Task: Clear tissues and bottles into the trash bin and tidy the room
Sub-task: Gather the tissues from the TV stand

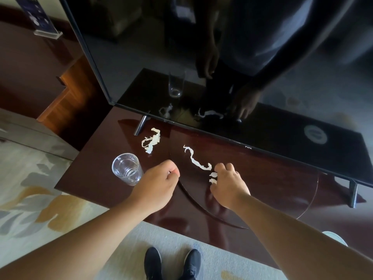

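Pinching tissue strip (194,161) end, right hand (229,187) grip bent down; left hand (159,184) fist-curled, contents unclear.

cabinet top (201,201): glossy dark wood | tissue strip (196,161): thin paper | tumbler (127,168): clear glass | carpet (30,190): matt

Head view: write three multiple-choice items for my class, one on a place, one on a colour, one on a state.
1. The glass stands: A on the carpet; B left of the left hand; C behind the television.
2. The tissue strips are: A blue; B red; C white.
3. The right hand is: A pinching tissue scraps; B lying flat; C gripping the glass.
Key: B, it stands on the cabinet beside that hand; C, both strips look white; A, fingers curl round the scraps.
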Demonstrator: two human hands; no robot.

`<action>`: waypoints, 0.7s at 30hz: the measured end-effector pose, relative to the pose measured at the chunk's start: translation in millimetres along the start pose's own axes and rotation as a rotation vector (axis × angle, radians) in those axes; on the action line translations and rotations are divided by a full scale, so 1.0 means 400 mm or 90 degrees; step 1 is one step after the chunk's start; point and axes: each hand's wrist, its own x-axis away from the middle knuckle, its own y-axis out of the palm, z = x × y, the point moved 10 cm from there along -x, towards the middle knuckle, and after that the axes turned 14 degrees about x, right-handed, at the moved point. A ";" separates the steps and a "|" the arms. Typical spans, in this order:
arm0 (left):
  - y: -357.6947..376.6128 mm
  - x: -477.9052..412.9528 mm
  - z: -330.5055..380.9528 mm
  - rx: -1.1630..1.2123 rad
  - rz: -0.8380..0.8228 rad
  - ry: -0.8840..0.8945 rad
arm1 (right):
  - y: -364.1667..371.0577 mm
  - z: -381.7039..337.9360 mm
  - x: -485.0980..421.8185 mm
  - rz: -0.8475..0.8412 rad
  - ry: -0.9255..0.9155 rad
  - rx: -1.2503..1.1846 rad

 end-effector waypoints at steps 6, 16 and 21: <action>-0.004 0.005 0.008 0.011 -0.003 0.005 | 0.002 -0.005 -0.009 -0.009 -0.011 0.008; -0.006 0.015 0.039 0.038 -0.005 -0.013 | -0.103 -0.022 0.011 0.075 -0.058 -0.136; -0.019 0.021 0.055 0.041 0.009 -0.008 | -0.150 -0.053 0.014 0.104 -0.095 -0.133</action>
